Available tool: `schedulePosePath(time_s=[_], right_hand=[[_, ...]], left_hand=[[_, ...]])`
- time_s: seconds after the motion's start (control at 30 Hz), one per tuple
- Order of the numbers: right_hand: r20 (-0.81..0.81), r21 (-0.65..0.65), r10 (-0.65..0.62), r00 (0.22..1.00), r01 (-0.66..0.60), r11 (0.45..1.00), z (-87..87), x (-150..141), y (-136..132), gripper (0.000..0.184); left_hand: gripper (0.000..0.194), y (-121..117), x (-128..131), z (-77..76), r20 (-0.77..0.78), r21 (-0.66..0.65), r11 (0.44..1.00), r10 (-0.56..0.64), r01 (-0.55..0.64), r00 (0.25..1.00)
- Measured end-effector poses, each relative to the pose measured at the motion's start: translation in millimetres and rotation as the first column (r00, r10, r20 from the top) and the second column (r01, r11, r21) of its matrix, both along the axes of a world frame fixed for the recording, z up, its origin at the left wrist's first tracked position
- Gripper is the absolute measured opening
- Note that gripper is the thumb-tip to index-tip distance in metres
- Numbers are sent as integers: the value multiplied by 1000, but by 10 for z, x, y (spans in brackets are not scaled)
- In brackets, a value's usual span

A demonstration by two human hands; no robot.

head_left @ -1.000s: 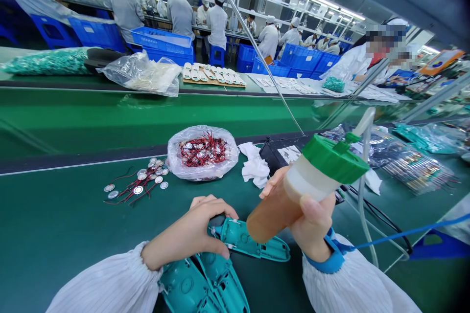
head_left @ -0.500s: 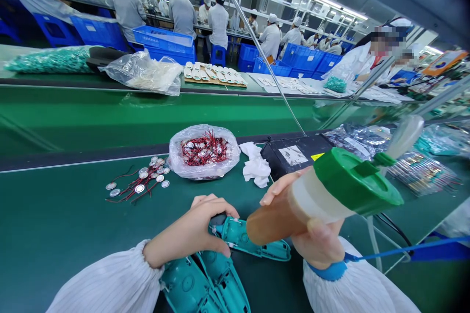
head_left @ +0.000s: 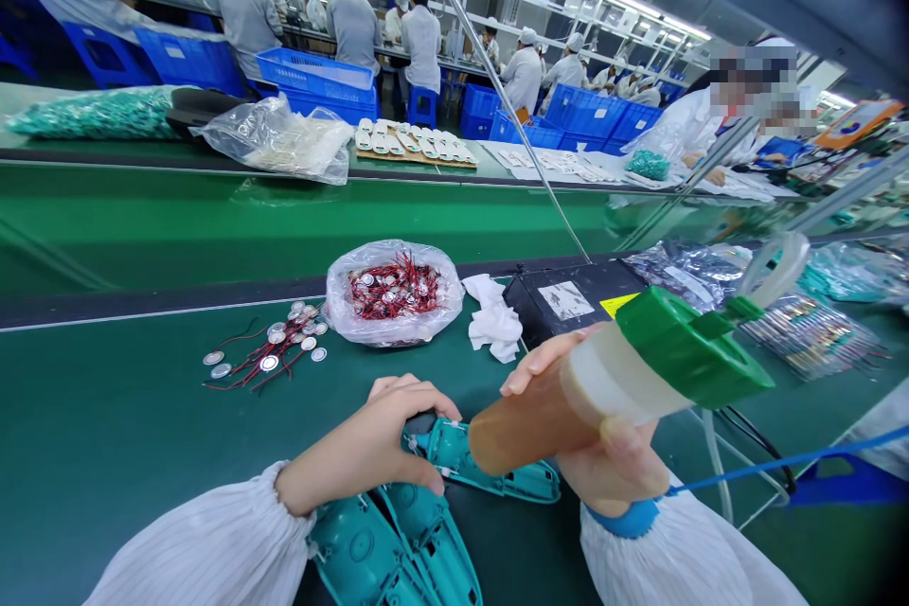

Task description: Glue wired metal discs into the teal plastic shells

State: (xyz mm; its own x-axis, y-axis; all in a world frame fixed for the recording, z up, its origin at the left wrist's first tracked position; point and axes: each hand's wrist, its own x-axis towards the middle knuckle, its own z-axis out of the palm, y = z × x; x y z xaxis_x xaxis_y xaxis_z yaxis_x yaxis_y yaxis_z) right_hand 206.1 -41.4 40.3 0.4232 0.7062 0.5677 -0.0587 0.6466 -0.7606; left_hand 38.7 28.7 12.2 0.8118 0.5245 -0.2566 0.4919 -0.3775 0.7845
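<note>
My left hand [head_left: 390, 440] has its thumb and fingers closed around one end of a teal plastic housing half [head_left: 525, 481], which lies open side up on the green bench. My right hand [head_left: 617, 469] grips a dispensing syringe barrel [head_left: 532, 417] of brown liquid, slanted over that housing half. A green cap [head_left: 688, 350] with a clear hose [head_left: 788, 265] closes the barrel's upper end. The syringe's tip is not visible. Below my left hand lie two more teal housing halves [head_left: 359, 549], side by side, partly covered by my sleeve. A blue wrist strap [head_left: 629, 519] circles my right wrist.
A plastic bag [head_left: 337, 312] holds red-wired discs; several more discs [head_left: 268, 363] lie loose beside it. Crumpled tissue [head_left: 495, 327] sits by a black box [head_left: 525, 298]. Bagged parts [head_left: 816, 336] are at right. A slanted metal rod [head_left: 497, 85] crosses above; co-workers sit beyond.
The syringe and my right hand have shifted slightly left, and the hose at the cap has swung. My left hand keeps its hold on the housing half.
</note>
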Motion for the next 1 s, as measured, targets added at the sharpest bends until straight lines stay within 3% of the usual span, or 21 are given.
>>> schedulePosePath(time_s=[0.33,1.0], right_hand=[[-73,-77,91,993,-96,992,78,43,3,32],[-127,-132,7,992,-24,991,55,233,63,30]], left_hand=[[48,-2,-10,-10,13,32,999,-2,2,1000],[44,-12,-14,-1,29,12,999,31,-31,999]])
